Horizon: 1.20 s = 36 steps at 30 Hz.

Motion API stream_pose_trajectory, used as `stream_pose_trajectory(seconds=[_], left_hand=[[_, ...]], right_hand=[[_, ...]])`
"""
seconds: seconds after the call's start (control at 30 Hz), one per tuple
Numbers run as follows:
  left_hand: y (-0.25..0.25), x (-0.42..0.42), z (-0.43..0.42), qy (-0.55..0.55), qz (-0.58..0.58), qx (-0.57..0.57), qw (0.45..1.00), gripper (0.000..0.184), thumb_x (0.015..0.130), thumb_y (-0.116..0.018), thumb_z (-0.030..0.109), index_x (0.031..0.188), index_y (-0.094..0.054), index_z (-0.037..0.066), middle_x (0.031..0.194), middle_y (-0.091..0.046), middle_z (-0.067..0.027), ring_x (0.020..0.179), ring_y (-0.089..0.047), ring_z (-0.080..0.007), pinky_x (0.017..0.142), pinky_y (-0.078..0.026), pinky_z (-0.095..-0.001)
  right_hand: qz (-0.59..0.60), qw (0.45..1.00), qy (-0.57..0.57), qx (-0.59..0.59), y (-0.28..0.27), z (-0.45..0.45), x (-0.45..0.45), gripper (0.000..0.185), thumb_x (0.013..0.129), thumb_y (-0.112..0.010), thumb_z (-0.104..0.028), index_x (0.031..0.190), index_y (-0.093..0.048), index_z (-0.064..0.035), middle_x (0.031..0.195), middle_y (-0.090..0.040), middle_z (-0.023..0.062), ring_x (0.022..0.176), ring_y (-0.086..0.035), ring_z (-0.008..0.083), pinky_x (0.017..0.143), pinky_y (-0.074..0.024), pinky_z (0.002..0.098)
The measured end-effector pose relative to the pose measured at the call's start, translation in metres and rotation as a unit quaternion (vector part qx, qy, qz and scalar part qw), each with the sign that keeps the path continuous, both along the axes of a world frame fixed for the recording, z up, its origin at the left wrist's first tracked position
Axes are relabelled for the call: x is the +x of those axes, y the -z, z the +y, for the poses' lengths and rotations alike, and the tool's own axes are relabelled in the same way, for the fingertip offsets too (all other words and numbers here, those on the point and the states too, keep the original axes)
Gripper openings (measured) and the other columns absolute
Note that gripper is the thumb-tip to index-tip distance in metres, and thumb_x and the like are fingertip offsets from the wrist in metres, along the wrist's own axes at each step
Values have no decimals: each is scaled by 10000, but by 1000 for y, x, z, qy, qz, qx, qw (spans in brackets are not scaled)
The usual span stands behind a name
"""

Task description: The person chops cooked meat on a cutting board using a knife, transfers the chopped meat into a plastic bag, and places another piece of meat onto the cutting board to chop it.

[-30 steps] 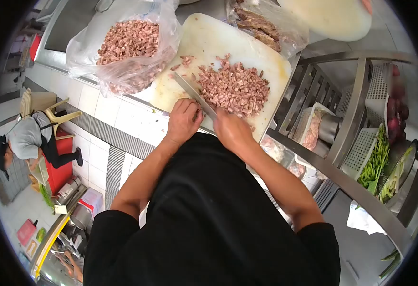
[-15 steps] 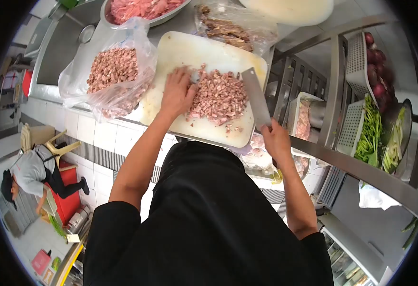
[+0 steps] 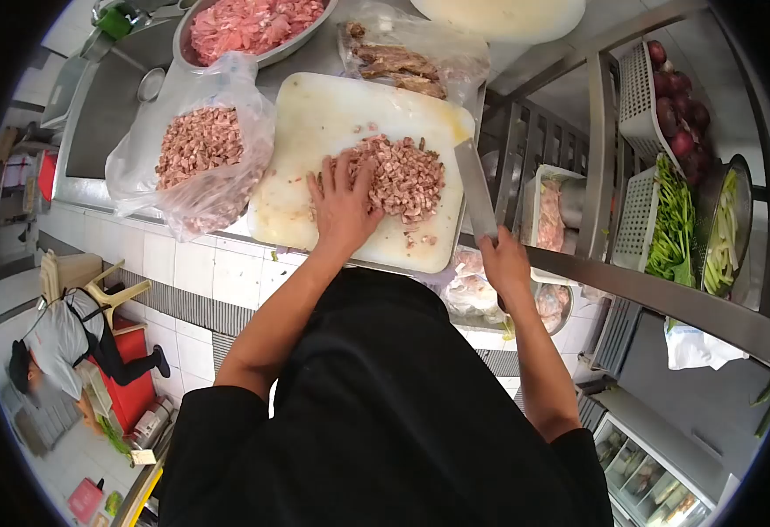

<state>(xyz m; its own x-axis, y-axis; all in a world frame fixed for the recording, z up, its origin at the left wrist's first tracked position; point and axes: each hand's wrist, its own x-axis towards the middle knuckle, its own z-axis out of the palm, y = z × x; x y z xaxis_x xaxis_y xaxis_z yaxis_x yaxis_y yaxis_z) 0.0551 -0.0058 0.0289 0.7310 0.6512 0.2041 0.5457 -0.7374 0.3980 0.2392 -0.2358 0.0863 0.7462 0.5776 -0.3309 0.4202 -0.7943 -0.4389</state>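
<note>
My left hand [image 3: 345, 206] lies with fingers spread against the left side of a pile of chopped meat [image 3: 410, 180] on a white cutting board [image 3: 306, 114]. In my right hand [image 3: 506, 261] is a cleaver [image 3: 475, 189], its blade upright along the board's right edge, apart from the meat. A clear plastic bag [image 3: 258, 132] with more chopped meat sits left of the board. Behind the board is another bag [image 3: 468, 61] with dark strips of meat.
A metal bowl of pink meat [image 3: 253, 26] stands at the back beside a sink [image 3: 108, 114]. To the right, a metal rack [image 3: 666, 294] holds baskets of onions [image 3: 683, 119] and greens [image 3: 670, 228]. A seated person [image 3: 56, 338] is at the far left.
From lying over the board beside the cleaver's grip, my left hand has moved onto the pile's left side. My right hand has carried the cleaver rightward off the meat. The view has shifted.
</note>
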Motion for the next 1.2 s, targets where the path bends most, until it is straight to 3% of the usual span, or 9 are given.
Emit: stream_pose_trajectory(seconds=[0.03,0.17,0.3,0.4,0.47,0.57,0.83,1.0,1.2], left_hand=[[-3,-1,4,-48,16,-15,999,844,758,-842,368,1497,-489,163,1570,-371,-211,1469,-306,-460,1157,-207,-726],[18,-14,9,-119,-51,-43,991,798,819,-760,326,1518,-443,106,1537,-409,-231,1453,-348,-435,1189,-217,-675],[37,-33,6,-71,-133,-108,983,749,857,-702,311,1512,-440,61,1533,-411,-255,1450,-349,-441,1206,-199,-641],[36,-42,12,-93,-162,-102,977,766,871,-714,358,1517,-434,56,1546,-390,-274,1453,-338,-457,1206,-197,-637],[27,-38,15,-99,-157,-98,978,801,866,-731,413,1517,-437,52,1551,-382,-278,1452,-332,-466,1202,-205,-635],[22,-17,17,-91,-134,-82,983,872,838,-764,519,1509,-457,54,1561,-368,-278,1438,-335,-478,1191,-221,-630],[13,57,23,-8,-92,-75,993,826,771,-800,595,1459,-583,193,1525,-429,-216,1391,-362,-454,1160,-248,-619],[17,79,21,-46,-163,-227,959,536,783,-789,355,1252,-727,102,1452,-535,-248,1337,-499,-429,1143,-387,-511],[10,89,18,-38,-238,-189,952,490,748,-791,280,1169,-737,35,1369,-587,-241,1293,-532,-429,1125,-423,-476]], right_hand=[[-113,992,-61,-14,2,9,-1,327,998,-559,-314,1100,-650,-17,778,-708,236,698,-719,394,683,-555,518],[-122,983,-101,-87,2,60,-17,315,1001,-539,-305,1089,-641,-20,813,-714,248,781,-713,449,735,-549,574],[-102,971,-214,20,-3,75,-19,278,983,-561,-284,991,-624,-13,792,-694,271,779,-695,472,723,-538,589],[-40,977,-182,101,4,43,1,261,972,-601,-256,973,-622,4,730,-686,241,633,-695,386,614,-547,514],[236,966,46,93,12,13,9,256,976,-633,-245,1001,-615,9,662,-639,134,484,-619,248,495,-514,414],[361,912,142,136,42,-21,-1,262,991,-636,-245,1070,-612,4,636,-562,31,440,-537,141,426,-453,320],[353,923,88,128,47,64,-42,193,1001,-601,-217,1040,-576,-29,632,-560,39,448,-546,157,436,-435,330],[371,912,66,160,37,95,-40,210,975,-555,-200,1034,-580,0,611,-579,68,448,-572,183,473,-477,375],[360,908,76,198,27,99,-41,170,968,-558,-163,1029,-570,-5,609,-554,54,438,-550,174,444,-458,365]])
